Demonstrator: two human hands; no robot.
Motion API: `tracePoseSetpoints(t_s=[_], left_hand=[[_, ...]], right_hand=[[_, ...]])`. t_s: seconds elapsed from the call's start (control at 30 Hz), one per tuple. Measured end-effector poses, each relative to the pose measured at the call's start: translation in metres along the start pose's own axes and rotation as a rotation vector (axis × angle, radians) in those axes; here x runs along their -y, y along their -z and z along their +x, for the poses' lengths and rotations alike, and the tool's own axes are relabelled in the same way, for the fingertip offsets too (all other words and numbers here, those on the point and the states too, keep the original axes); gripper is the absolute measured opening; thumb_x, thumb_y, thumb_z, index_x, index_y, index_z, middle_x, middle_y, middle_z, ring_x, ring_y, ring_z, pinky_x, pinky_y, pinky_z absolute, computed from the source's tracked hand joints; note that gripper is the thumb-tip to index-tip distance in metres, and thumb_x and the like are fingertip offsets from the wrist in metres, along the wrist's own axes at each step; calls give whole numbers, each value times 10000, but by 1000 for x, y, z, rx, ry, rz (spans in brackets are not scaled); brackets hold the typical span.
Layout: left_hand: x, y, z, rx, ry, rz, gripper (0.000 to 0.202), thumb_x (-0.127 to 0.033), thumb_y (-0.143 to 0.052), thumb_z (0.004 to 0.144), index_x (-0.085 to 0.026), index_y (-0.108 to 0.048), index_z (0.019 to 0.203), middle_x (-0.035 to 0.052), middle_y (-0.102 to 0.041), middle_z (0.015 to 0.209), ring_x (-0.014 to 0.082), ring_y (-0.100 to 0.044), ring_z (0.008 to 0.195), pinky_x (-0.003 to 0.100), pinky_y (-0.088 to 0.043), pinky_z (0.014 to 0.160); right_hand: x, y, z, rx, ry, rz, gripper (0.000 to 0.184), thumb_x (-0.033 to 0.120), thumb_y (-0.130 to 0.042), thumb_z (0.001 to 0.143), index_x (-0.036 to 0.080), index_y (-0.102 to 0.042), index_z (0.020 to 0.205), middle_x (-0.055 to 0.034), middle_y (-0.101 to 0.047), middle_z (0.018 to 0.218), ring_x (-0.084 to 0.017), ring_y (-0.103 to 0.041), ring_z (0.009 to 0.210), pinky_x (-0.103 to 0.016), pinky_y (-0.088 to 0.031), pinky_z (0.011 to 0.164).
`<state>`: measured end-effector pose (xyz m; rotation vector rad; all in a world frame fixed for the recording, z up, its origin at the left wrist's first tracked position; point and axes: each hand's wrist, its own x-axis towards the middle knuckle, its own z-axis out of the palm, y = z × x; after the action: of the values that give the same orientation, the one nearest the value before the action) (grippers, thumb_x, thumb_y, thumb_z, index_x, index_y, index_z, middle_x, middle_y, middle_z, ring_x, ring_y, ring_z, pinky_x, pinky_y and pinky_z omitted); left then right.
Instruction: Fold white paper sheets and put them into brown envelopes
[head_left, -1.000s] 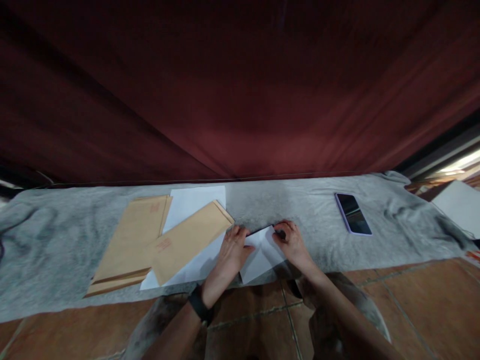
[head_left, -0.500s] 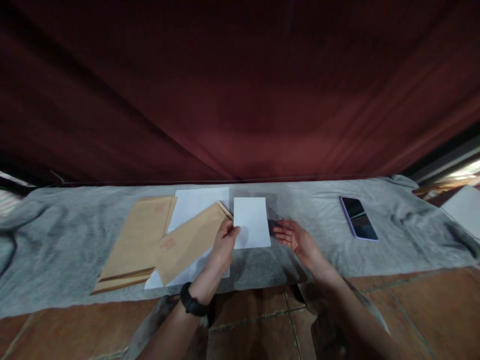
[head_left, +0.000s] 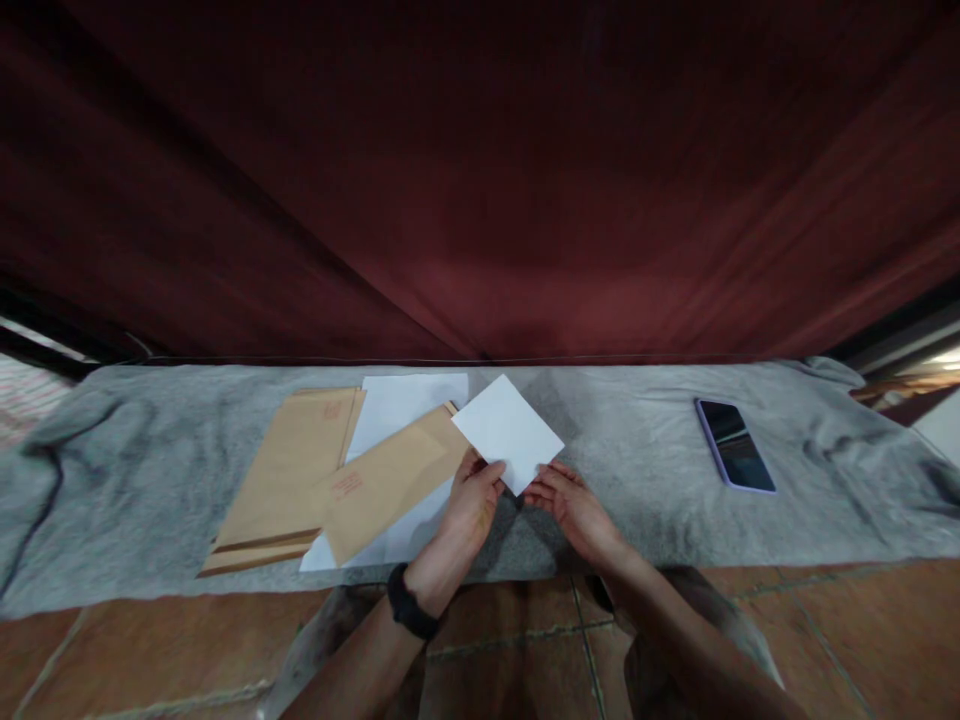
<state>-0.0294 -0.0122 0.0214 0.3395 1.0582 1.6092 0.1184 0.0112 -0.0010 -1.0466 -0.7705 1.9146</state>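
A small white sheet of paper (head_left: 508,430), perhaps folded, is held above the grey cloth, turned so that one corner points toward me. My left hand (head_left: 474,495) pinches its lower left edge between thumb and fingers. On the lower right edge, my right hand (head_left: 566,497) grips it too, thumb on top and fingers beneath. Just left of the sheet lies a brown envelope (head_left: 397,480) with a red print, slanted over larger white paper (head_left: 409,395). Further left is a stack of brown envelopes (head_left: 289,465). A black band (head_left: 411,602) circles my left wrist.
A phone in a purple case (head_left: 735,445) lies on the right part of the grey cloth (head_left: 637,420). A dark red curtain (head_left: 480,200) hangs behind the surface. Brown floor tiles (head_left: 510,660) show below its front edge.
The white sheet has turned from upright to a diamond position. My right hand, which was open and apart from it, has closed on its lower right edge.
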Motion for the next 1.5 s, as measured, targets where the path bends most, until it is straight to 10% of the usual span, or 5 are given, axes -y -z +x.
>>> tracePoseSetpoints(t_s=[0.4, 0.53, 0.63, 0.8, 1.5], left_hand=[[-20, 18, 13, 46, -177, 504, 258, -353, -681, 780, -198, -605, 972, 20, -695, 897, 156, -627, 781, 274, -501, 704], [-33, 30, 22, 75, -377, 898, 539, -431, -709, 775, -198, -570, 1241, 121, -672, 1240, 270, -626, 1138, 410, -489, 962], [-56, 52, 30, -37, -518, 1474, 932, -416, -808, 677, -190, -401, 1485, 204, -385, 1581, 384, -298, 1482, 566, -245, 1173], [-81, 83, 29, -36, -228, 1946, 1098, -494, -763, 697, -167, -200, 1581, 231, -307, 1615, 405, -230, 1509, 611, -154, 1182], [-87, 63, 10, 263, -573, 1803, 1162, -367, -771, 686, -276, -65, 1605, 145, -478, 1466, 384, -405, 1370, 625, -178, 1177]], right_hand=[[33, 19, 10, -134, 120, -353, 343, 476, -683, 738, 224, -656, 970, -19, -680, 759, -178, -594, 592, -293, -509, 481], [35, 23, 11, -142, 136, -347, 378, 455, -706, 733, 208, -667, 1016, -24, -694, 805, -178, -589, 610, -290, -497, 476], [41, 32, 16, -196, 183, -358, 353, 444, -704, 735, 205, -674, 993, -10, -689, 775, -179, -587, 604, -290, -482, 484], [46, 39, 20, -192, 204, -388, 313, 448, -700, 729, 204, -667, 922, -4, -667, 705, -175, -565, 568, -281, -450, 478], [50, 31, 15, -218, 413, -582, 377, 499, -627, 808, 199, -663, 1034, -42, -715, 864, -200, -593, 722, -294, -461, 625]])
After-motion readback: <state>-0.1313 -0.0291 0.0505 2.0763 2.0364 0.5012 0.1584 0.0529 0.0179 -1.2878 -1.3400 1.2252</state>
